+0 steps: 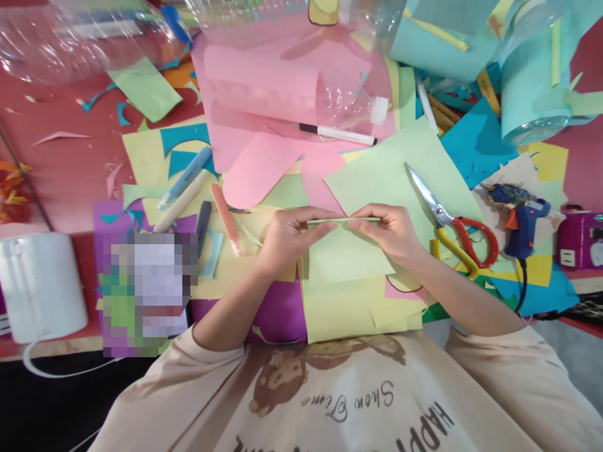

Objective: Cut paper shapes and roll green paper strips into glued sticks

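My left hand (287, 235) and my right hand (389, 231) both pinch the folded top edge of a light green paper sheet (346, 254). The fold runs as a thin strip between the two sets of fingertips, and the sheet hangs down toward me over yellow and purple paper. Both hands are closed on the paper. Scissors with red and yellow handles (455, 229) lie just right of my right hand.
A blue glue gun (521, 216) lies at the right. A black-capped marker (336, 133), a clear plastic bottle (351, 103) and pink paper (264, 94) lie farther back. Pens and sticks (188, 188) lie to the left, and a white roll (40, 285) stands at the far left.
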Available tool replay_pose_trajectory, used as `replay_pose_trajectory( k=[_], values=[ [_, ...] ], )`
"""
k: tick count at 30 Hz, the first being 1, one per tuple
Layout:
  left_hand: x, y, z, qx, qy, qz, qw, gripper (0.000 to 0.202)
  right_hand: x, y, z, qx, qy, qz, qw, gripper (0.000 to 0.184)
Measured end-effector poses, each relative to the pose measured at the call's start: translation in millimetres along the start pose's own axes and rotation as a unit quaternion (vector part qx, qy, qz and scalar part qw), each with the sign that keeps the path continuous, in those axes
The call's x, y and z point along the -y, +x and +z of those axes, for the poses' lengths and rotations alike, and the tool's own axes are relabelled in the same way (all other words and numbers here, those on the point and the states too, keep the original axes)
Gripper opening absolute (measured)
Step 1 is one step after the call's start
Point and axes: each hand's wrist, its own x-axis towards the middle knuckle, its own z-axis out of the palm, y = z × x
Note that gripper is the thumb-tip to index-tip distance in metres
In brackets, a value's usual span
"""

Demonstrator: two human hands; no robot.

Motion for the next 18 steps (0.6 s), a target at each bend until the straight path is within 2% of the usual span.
replay_pose_trajectory(
  k=[7,14,18],
  values=[
    [-0.3,-0.7,1.5,-0.044,0.005,-0.007,0.999,0.016,0.2,3.3,0.8,-0.057,0.053,-0.009,0.997,0.016],
    [-1.6,-0.1,1.7,-0.046,0.003,-0.01,0.999,0.014,1.3,2.3,0.5,-0.067,0.05,0.02,0.996,0.015],
    [-1.0,-1.2,2.8,-0.049,-0.016,-0.017,0.999,0.013,0.7,1.0,0.1,-0.077,0.049,0.012,0.996,0.016]
  ],
)
